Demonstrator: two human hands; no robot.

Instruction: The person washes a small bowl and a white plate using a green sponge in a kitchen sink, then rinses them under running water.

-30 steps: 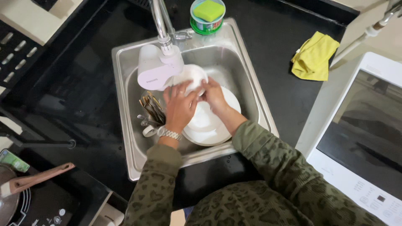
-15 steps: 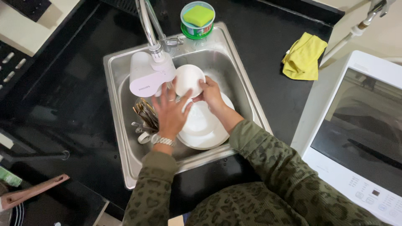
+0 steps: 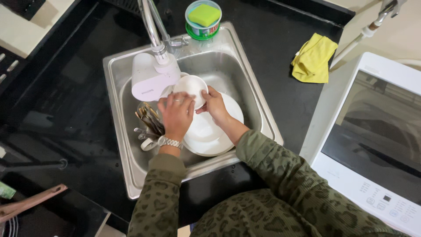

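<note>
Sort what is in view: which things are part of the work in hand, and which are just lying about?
In use: small white bowl, held by left hand and right hand; faucet filter head just above it; stacked white plates and cutlery in the steel sink.

Lying about: yellow cloth; green tub with sponge; white appliance; pan handle.

Yellow cloth (image 3: 313, 59) on black counter (image 3: 272, 48), green sponge (image 3: 204, 14) atop round tub (image 3: 198, 30), white appliance (image 3: 372, 145) alongside
</note>
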